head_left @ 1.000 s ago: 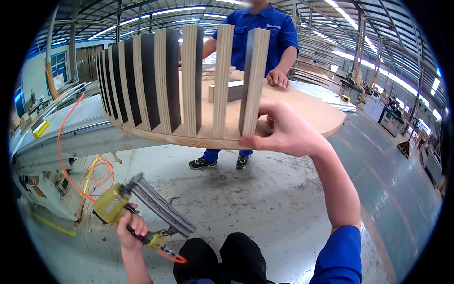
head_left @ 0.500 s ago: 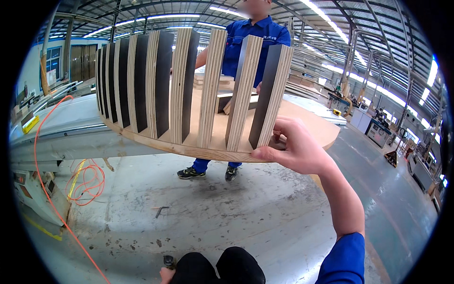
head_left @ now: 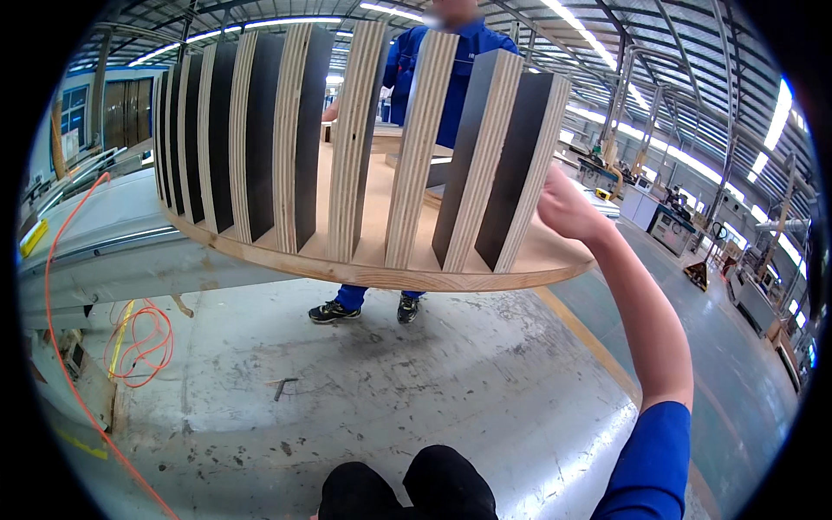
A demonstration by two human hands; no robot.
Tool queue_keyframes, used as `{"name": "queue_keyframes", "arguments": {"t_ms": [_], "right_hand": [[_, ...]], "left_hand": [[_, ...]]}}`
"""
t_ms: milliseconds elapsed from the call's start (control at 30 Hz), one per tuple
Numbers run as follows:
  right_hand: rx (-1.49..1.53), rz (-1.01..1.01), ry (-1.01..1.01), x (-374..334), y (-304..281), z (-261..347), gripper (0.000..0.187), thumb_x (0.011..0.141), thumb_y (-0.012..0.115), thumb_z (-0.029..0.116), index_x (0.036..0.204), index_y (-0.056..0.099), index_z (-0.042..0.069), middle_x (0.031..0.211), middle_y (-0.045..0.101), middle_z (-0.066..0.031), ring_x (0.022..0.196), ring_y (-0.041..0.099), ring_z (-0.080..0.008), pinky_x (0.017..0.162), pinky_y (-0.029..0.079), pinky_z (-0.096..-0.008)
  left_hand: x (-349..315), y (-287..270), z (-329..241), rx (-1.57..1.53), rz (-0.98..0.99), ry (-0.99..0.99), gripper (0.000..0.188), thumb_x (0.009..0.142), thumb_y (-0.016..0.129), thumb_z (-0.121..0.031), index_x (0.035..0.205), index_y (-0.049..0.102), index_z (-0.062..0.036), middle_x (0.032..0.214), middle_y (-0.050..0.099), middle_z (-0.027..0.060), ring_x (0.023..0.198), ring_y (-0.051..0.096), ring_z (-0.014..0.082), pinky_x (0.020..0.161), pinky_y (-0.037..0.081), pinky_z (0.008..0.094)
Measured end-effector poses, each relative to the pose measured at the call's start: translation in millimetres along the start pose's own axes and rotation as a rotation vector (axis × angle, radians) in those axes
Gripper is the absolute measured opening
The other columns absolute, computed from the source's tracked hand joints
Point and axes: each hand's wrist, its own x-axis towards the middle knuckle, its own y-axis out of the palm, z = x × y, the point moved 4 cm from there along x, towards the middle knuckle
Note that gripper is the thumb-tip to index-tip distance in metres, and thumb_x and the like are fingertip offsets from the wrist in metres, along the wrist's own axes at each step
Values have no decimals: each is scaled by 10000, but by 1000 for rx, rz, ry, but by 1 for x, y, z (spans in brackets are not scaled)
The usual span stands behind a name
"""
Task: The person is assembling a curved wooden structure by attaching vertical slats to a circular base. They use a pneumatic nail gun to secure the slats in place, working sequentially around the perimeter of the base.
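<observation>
Head view, my only one: I am watching the right hand at about 2 o'clock, lying against the outer side of the rightmost slat; from the fingers that slat is lying toward 9 o'clock, its long axis standing upright and appearing to lean its top toward 1; the right hand is clearly the nearer one. Its fingers are looking curled, but the slat's edge is hiding the tips; I cannot tell how wide they are opening or whether they are gripping. The left hand's fingers are staying off my picture; I cannot tell what they are holding. The slat is standing at the near rim of a curved board, ending a row of similar slats running toward 9 o'clock. On writing: a co-worker's blue shirt is showing small pale lettering at 12 o'clock, partly cut off by slats; I am reading none on the slats.
</observation>
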Motion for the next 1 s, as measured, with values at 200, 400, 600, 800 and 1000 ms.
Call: {"name": "queue_keyframes", "arguments": {"t_ms": [200, 400, 600, 800, 1000], "right_hand": [[-355, 191, 278, 12, 17, 5, 624, 984, 619, 440, 1452, 502, 43, 1446, 519, -192, 1339, 500, -298, 1161, 370, -419], [-447, 101, 173, 15, 10, -62, 687, 979, 612, 474, 1496, 445, 54, 1451, 510, -210, 1361, 477, -315, 1177, 354, -432], [-482, 75, 134, 14, 14, -31, 563, 978, 619, 429, 1374, 554, 34, 1374, 565, -215, 1294, 513, -355, 1126, 385, -440], [-503, -95, -44, 13, 4, -43, 437, 947, 645, 336, 1229, 573, 9, 1065, 685, -243, 1040, 643, -379, 930, 473, -455], [-595, -215, -59, 11, 3, -35, 570, 960, 630, 534, 1160, 576, 4, 980, 699, -219, 964, 659, -363, 854, 483, -450]], "left_hand": [[14, 16, -2, 12, 46, 10, 291, 740, 755, -192, 909, 683, 33, 894, 696, 236, 892, 687, 416, 790, 543, 472], [30, 34, -5, 28, 87, 39, 279, 745, 741, -178, 929, 678, 21, 921, 694, 228, 915, 679, 417, 810, 539, 475], [38, 23, -2, -27, 34, 68, 270, 749, 728, -164, 950, 672, 9, 948, 693, 221, 939, 670, 418, 830, 534, 477], [24, -125, -150, -374, -480, 502, 261, 844, 676, -89, 1082, 639, 10, 979, 681, 171, 931, 675, 324, 835, 534, 416], [-233, -351, -348, -705, -1188, 1288, 294, 925, 620, -18, 1210, 600, 52, 1098, 619, 151, 1009, 600, 276, 959, 471, 405]]}}
